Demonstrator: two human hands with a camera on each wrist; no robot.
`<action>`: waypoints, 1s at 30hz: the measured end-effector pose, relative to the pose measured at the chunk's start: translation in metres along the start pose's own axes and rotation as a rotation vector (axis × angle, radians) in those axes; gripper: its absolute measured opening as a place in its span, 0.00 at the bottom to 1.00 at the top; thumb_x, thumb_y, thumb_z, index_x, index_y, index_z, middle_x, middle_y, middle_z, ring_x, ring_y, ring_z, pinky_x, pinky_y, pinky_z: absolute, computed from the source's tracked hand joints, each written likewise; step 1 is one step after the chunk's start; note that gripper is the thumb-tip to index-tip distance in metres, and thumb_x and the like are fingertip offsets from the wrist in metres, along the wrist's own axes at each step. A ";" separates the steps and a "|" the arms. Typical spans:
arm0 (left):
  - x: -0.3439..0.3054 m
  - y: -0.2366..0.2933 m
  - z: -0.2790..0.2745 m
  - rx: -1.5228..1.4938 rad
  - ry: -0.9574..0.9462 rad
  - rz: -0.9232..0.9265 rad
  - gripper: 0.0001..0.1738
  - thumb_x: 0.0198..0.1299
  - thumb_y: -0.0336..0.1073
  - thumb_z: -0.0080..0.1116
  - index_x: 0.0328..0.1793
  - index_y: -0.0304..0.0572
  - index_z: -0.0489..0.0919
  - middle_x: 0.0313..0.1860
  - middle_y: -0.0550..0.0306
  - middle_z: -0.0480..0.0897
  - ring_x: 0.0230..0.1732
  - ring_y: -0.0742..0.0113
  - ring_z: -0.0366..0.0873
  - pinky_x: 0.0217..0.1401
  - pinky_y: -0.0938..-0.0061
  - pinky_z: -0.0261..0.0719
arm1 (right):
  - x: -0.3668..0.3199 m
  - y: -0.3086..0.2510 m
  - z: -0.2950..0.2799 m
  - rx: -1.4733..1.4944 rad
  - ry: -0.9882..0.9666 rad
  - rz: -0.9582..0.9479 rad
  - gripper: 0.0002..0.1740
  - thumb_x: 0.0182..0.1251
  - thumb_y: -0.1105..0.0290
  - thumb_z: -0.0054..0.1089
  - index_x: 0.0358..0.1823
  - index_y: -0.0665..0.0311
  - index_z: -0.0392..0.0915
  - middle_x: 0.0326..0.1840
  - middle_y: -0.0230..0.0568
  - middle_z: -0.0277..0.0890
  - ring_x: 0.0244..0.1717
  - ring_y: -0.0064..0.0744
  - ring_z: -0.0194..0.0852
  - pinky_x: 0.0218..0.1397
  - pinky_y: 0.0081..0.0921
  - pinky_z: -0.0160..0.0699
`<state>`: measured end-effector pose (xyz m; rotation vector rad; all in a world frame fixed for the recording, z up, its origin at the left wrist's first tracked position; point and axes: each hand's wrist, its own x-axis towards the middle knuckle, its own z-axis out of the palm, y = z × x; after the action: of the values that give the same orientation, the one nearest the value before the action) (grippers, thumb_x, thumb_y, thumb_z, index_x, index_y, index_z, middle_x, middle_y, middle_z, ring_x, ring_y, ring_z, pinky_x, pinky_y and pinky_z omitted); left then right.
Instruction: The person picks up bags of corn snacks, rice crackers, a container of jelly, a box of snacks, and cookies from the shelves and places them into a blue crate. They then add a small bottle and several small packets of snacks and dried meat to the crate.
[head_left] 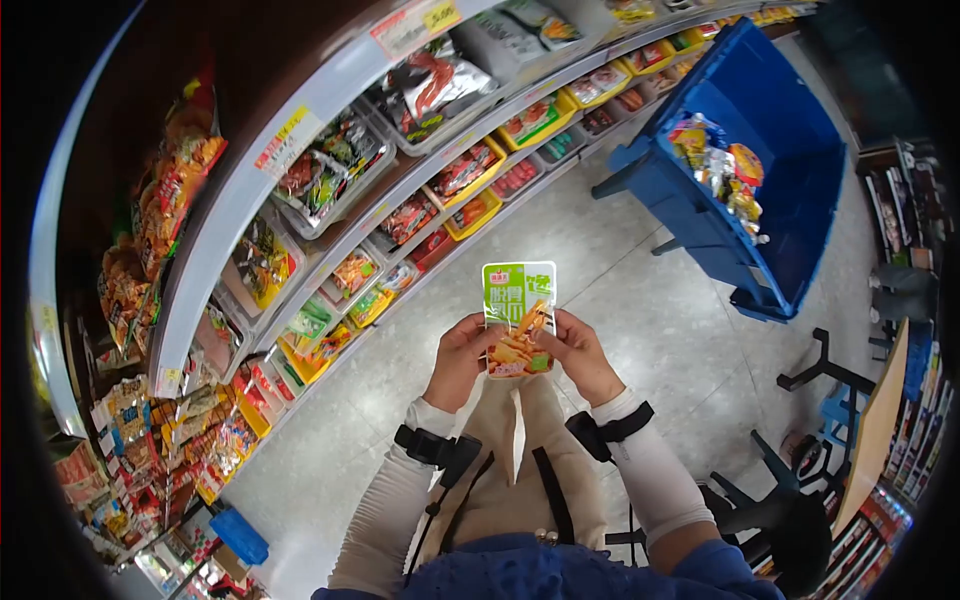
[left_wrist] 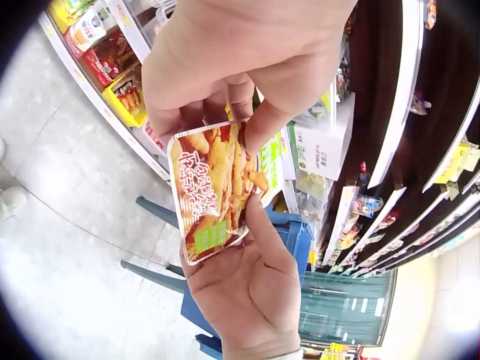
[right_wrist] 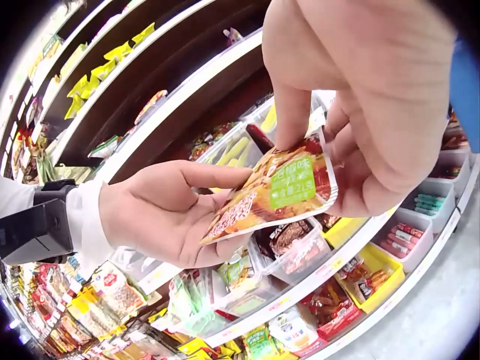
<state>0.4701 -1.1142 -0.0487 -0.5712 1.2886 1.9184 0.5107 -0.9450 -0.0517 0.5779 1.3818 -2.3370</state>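
A flat snack packet [head_left: 518, 300], green and white at the top with a picture of orange-brown food pieces below, is held upright between both hands in the head view. My left hand [head_left: 460, 362] grips its left edge, thumb lying across the front. On the opposite edge my right hand [head_left: 585, 360] pinches it the same way. Up close in the left wrist view, the packet's food picture [left_wrist: 210, 191] fills the space between the two hands. A small green label [right_wrist: 292, 182] shows near the right thumb in the right wrist view.
Curved store shelves [head_left: 330, 190] with bins of packaged snacks run along the left and top. A blue wheeled bin [head_left: 800, 180] with several shiny packets [head_left: 715, 165] inside stands at the right. Lower right are dark chair legs [head_left: 780, 465] and a wooden board [head_left: 880, 430]. Grey tiles [head_left: 660, 330] cover the floor.
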 end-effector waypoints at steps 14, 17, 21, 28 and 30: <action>0.002 0.010 0.157 0.126 -0.298 0.133 0.12 0.58 0.27 0.47 0.47 0.28 0.71 0.41 0.53 0.77 0.42 0.72 0.75 0.43 0.80 0.75 | -0.069 -0.085 -0.084 0.025 0.356 -0.217 0.23 0.60 0.75 0.51 0.58 0.66 0.59 0.44 0.38 0.73 0.42 0.25 0.73 0.44 0.22 0.73; 0.030 -0.001 0.221 0.051 -0.417 0.193 0.13 0.57 0.26 0.48 0.48 0.28 0.71 0.41 0.53 0.77 0.41 0.71 0.75 0.42 0.80 0.74 | -0.077 -0.130 -0.130 -0.020 0.430 -0.257 0.26 0.59 0.76 0.50 0.60 0.68 0.56 0.46 0.41 0.72 0.44 0.27 0.73 0.46 0.23 0.73; 0.073 -0.016 0.309 0.192 -0.421 0.316 0.15 0.54 0.27 0.48 0.49 0.31 0.70 0.40 0.52 0.77 0.40 0.69 0.75 0.41 0.78 0.73 | -0.078 -0.188 -0.193 -0.053 0.547 -0.350 0.25 0.60 0.77 0.49 0.59 0.69 0.57 0.40 0.39 0.75 0.38 0.23 0.74 0.40 0.17 0.73; 0.147 -0.021 0.397 0.417 -0.405 0.292 0.20 0.53 0.26 0.48 0.54 0.33 0.65 0.46 0.53 0.75 0.47 0.71 0.72 0.47 0.77 0.71 | -0.038 -0.224 -0.305 -0.222 0.605 -0.230 0.25 0.59 0.77 0.51 0.58 0.70 0.58 0.40 0.40 0.74 0.38 0.24 0.74 0.38 0.18 0.74; 0.168 -0.020 0.400 0.327 -0.376 0.121 0.20 0.52 0.27 0.50 0.54 0.34 0.66 0.46 0.53 0.74 0.46 0.70 0.73 0.47 0.78 0.71 | -0.017 -0.217 -0.327 -0.187 0.569 -0.151 0.26 0.57 0.78 0.53 0.58 0.70 0.58 0.42 0.42 0.73 0.40 0.26 0.73 0.41 0.18 0.72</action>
<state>0.3966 -0.6874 -0.0207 0.0341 1.3669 1.7505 0.4689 -0.5549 -0.0263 1.1789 1.9211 -2.2076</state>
